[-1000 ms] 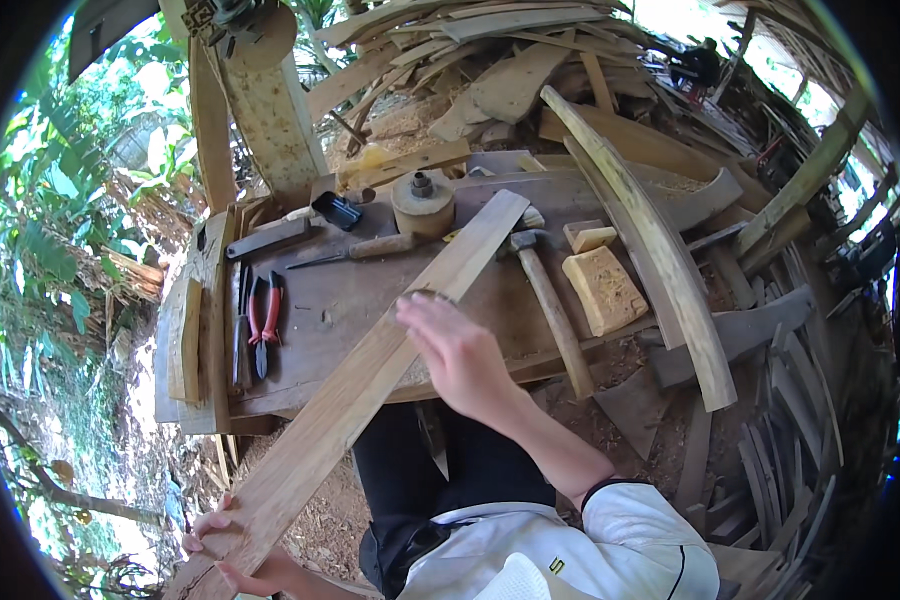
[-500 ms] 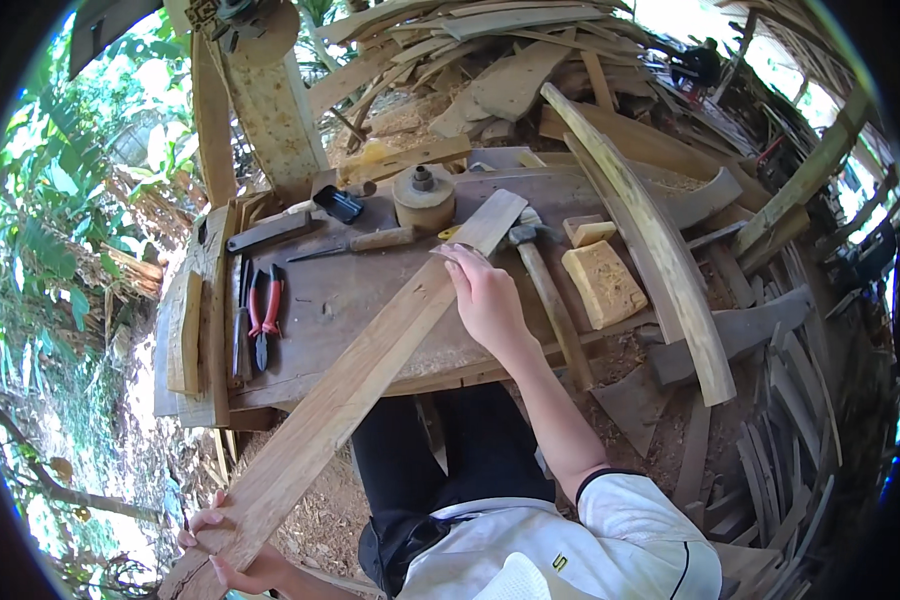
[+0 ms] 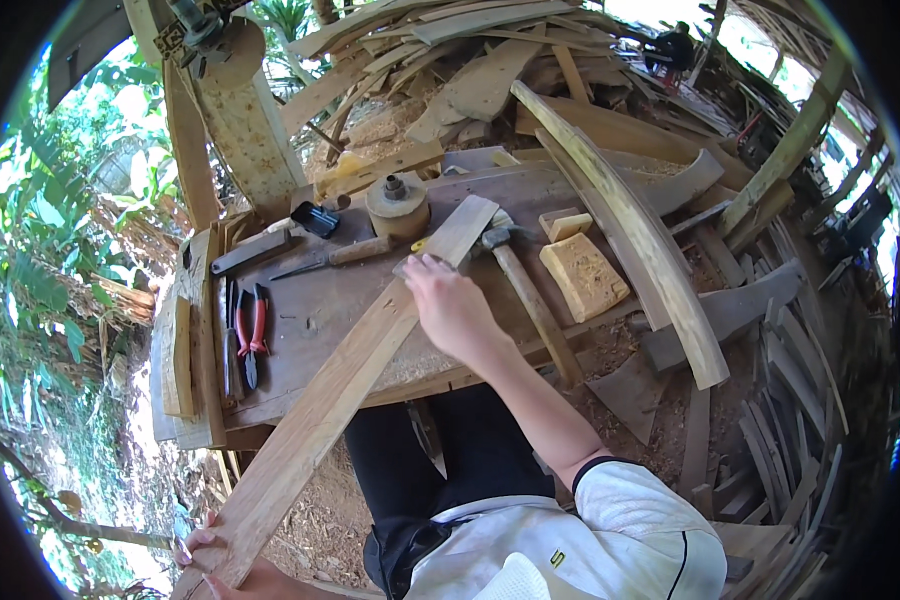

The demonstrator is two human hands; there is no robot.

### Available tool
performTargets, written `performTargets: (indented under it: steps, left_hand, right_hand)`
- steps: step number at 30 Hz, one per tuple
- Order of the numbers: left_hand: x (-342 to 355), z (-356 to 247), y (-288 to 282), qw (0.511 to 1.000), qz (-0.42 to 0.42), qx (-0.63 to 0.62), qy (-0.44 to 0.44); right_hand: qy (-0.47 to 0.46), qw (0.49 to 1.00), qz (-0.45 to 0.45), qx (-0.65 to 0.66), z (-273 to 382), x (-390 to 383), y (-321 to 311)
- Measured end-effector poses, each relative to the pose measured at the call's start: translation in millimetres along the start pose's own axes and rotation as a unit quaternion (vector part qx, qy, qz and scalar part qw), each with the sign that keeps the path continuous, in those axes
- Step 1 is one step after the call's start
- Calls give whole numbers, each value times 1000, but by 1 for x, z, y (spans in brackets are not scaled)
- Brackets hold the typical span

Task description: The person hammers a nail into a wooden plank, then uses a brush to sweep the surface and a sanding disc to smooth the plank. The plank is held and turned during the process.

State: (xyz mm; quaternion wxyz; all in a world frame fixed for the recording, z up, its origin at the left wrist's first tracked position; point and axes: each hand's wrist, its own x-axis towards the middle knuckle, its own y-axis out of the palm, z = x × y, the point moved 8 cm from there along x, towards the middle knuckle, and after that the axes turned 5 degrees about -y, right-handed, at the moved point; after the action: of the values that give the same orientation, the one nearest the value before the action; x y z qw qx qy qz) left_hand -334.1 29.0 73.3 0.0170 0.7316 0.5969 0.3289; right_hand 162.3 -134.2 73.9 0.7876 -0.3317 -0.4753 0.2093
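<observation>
A long wooden plank (image 3: 315, 415) slants from the lower left up across the front of the workbench (image 3: 320, 330). My left hand (image 3: 225, 568) grips its near end, thumb and fingers on opposite edges. Near the far end, my right hand (image 3: 450, 305) presses down on the plank with bent fingers. A thin grey piece (image 3: 402, 268) shows at those fingertips, mostly hidden, its kind unclear. Just right of the plank's tip lies a hammer (image 3: 530, 295). Beyond it on the left are a wooden-handled file (image 3: 335, 256) and red-handled pliers (image 3: 254, 335).
A round wooden block with a dark knob (image 3: 397, 208) and a black cup-like thing (image 3: 316, 218) stand behind the plank. Wood blocks (image 3: 584, 278) and a long curved pole (image 3: 630, 225) lie to the right. Wood scraps (image 3: 480, 90) are heaped behind.
The view has shifted slightly, so bench items appear farther left. My right hand remains near the plank's far end, its fingers flatter on the wood. My left hand keeps its grip.
</observation>
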Motion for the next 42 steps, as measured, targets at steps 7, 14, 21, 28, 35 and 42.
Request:
performTargets:
  steps: [7,14,21,28,35,42]
  left_hand:
    - [-10,2,2,1000,-13,3,-17]
    - [-10,5,-1,1000,5,9,-1]
    - [-16,-1,-4,1000,-15,24,-2]
    - [-16,-3,-9,1000,-4,11,13]
    - [-19,-4,7,984,-27,-175,30]
    - [-20,9,10,979,-118,-166,32]
  right_hand:
    - [119,985,103,-74,-29,26,12]
    - [168,967,174,-85,-97,48,16]
    - [153,966,175,-109,-109,47,37]
    - [202,966,148,-69,-121,64,40]
    - [203,957,156,-139,-151,56,35]
    - [286,943,113,-124,-161,71,12]
